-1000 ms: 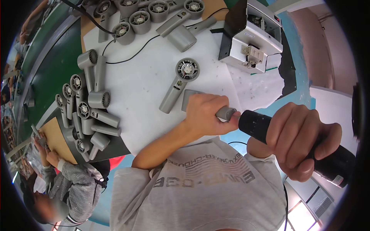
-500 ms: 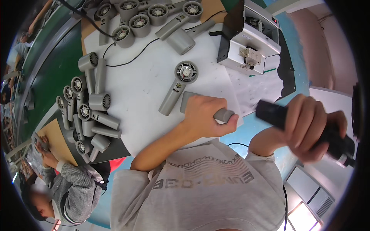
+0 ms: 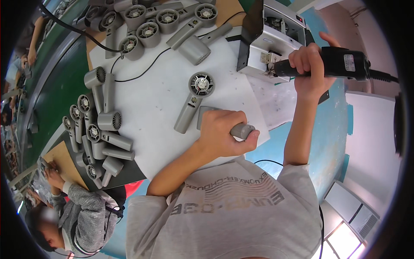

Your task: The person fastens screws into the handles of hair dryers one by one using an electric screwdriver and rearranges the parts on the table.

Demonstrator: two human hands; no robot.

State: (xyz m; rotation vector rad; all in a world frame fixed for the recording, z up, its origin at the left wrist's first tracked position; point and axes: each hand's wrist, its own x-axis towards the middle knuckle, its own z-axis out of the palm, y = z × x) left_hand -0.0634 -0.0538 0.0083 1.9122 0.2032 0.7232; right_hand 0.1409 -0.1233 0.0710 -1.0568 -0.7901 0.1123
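Observation:
My left hand [image 3: 224, 133] is closed around the handle of a grey handheld fan [image 3: 243, 131]. The handle end points out by my thumb, and much of the body is hidden under my fingers. With my right hand [image 3: 312, 64] I grip a black electric screwdriver [image 3: 340, 63], held level with its cord trailing off to the right. Its nose meets the front of a silver screw feeder [image 3: 280, 47]; the exact contact is too small to make out. Another grey handheld fan [image 3: 194, 101] lies on the white sheet just beyond my left hand, its round fan opening facing up.
Several grey fans lie heaped at the back [image 3: 148, 34] and on the left [image 3: 101, 129]. A black cable [image 3: 146, 69] crosses the white sheet [image 3: 151, 97]. At far left, a seated person [image 3: 82, 220] works beside a green conveyor belt [image 3: 64, 77].
My right hand has swung up and away from me, taking the screwdriver from near my right side to the feeder's front. My left hand keeps its hold on the fan, barely shifting.

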